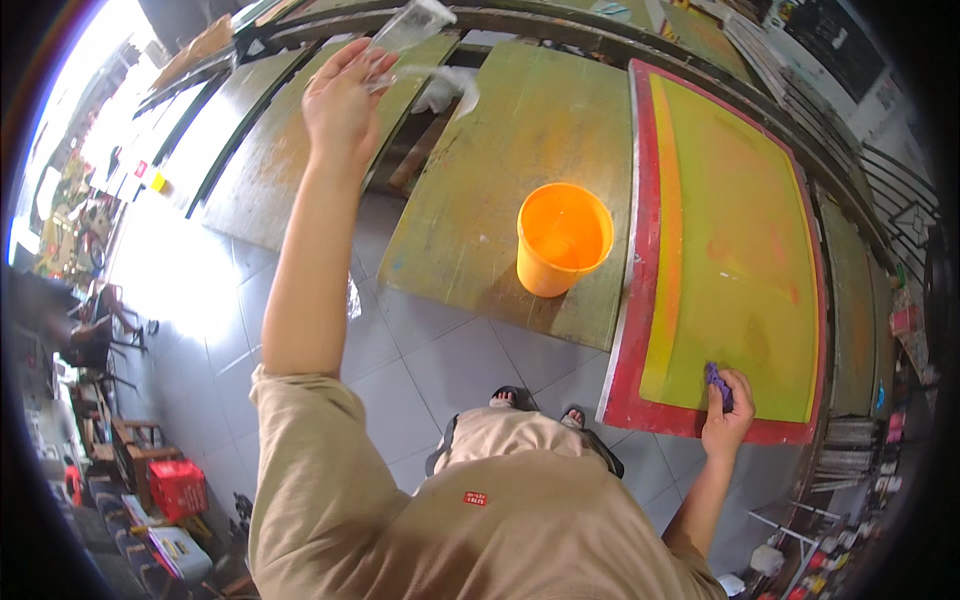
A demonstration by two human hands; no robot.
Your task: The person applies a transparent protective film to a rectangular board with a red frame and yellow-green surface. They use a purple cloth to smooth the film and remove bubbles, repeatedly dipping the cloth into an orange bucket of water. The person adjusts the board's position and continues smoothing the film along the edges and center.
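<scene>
Toward 2 o'clock, an orange bucket (545, 277) stands on a board (480, 190); whether liquid lies in its bottom is unclear. At 11 o'clock, the left hand (345, 95) is raised, fingers gripping a see-through piece (412, 28), its shape hard to make out. At 4 o'clock, the right hand (728, 415) pinches a purple cloth (714, 380), partly hidden by fingers, against a red-framed yellow screen (735, 200).

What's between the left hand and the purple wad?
In the head view: the orange bucket on a greenish board, then the left side of the red frame.
</scene>
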